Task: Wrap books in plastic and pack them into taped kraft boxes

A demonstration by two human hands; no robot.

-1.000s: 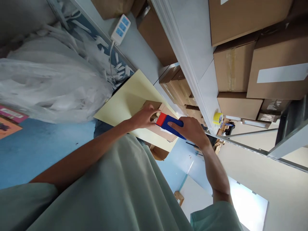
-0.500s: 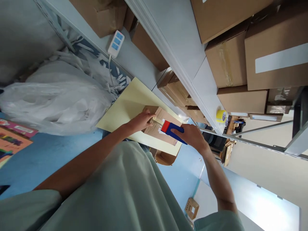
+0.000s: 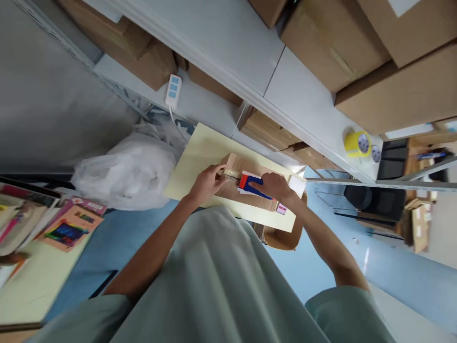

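A: Where does the cardboard box [image 3: 257, 200] sit?

B: Around the middle of the pale yellow desk [image 3: 189, 162], its long sides running roughly with the near and far edges. That probably suits a person working with one hand toward each end.

A: And the left hand [image 3: 206, 183]?

B: At the box's left end, the one toward the desk's left edge. Thumb and forefinger stand apart against the cardboard, beside a shiny strip [image 3: 232, 178] that may be tape. The spread looks meant to brace the box while leaving the strip uncovered, though nobody could tell from here whether the thumb presses on it.

A: What about the right hand [image 3: 274, 186]?

B: Its fingers are clamped on a blue-and-red tool [image 3: 257, 190], thumb laid along the upper face. The red end points at the left hand, and the blue body runs along the box top. It could be a tape dispenser, but that isn't certain. Such a hold would presumably let the person steer and press from above.

A: Anything near the desk's corners?

B: A pink-and-white card [image 3: 281, 208] lies just beside the box, toward the near right corner, and a white sheet [image 3: 296, 185] by the far right one. Both are past the box's right end, perhaps to leave its top free. An open carton [image 3: 283, 242] shows below the near right corner.
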